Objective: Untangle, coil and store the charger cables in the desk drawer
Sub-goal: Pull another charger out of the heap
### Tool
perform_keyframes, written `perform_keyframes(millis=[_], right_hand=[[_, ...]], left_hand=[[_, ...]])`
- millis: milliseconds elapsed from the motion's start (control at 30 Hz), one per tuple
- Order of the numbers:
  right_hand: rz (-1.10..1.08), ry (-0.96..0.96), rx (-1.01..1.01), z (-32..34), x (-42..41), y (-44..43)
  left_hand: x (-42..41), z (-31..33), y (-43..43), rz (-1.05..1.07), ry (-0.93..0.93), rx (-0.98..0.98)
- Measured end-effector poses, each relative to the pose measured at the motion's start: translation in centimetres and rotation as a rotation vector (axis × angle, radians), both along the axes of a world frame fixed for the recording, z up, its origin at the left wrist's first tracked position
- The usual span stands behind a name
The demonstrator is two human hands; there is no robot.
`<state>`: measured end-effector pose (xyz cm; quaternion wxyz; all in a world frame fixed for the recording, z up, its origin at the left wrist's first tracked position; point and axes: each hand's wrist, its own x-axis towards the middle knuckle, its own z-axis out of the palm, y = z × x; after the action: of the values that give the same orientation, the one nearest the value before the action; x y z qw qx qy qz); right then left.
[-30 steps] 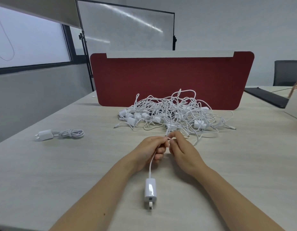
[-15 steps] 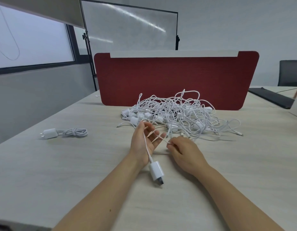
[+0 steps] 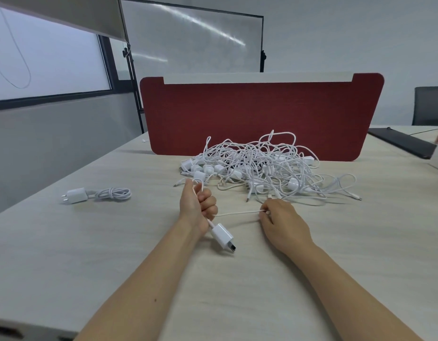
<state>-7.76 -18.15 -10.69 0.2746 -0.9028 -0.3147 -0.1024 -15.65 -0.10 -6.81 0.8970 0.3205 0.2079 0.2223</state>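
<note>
One coiled charger (image 3: 97,194) lay at left. The left hand (image 3: 197,205) gripped a cable (image 3: 237,213) in curled fingers (image 3: 208,200), the right hand (image 3: 281,222) pinched it; the centre pile (image 3: 262,166) lay tangled.

Glossy white plastic charger (image 3: 221,234), matt pale wood-grain desk (image 3: 90,247), and a seemingly felt-like red divider (image 3: 257,114).

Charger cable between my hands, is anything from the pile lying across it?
Nothing visible does. The charger cable runs bare from left hand to right hand; the tangled pile lies behind, clear of it.
</note>
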Motion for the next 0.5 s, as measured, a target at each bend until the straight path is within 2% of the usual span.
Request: perform_keyframes(millis=[100, 267, 367, 500], right_hand=[[0.006, -0.055, 0.038, 0.1, 0.0, -0.2], [0.067, -0.267, 0.326, 0.7, -0.3, -0.7], [0.114, -0.365, 0.412, 0.9, -0.8, -0.4], [0.226, -0.255, 0.452, 0.6, -1.4, 0.2]], left_hand=[[0.0, -0.3, 0.3, -0.040, 0.036, 0.015], [0.5, -0.8, 0.0, -0.151, 0.085, 0.049], [0.6, -0.8, -0.7, -0.243, 0.123, 0.116], [0.5, -0.5, -1.9, -0.350, 0.196, 0.252]])
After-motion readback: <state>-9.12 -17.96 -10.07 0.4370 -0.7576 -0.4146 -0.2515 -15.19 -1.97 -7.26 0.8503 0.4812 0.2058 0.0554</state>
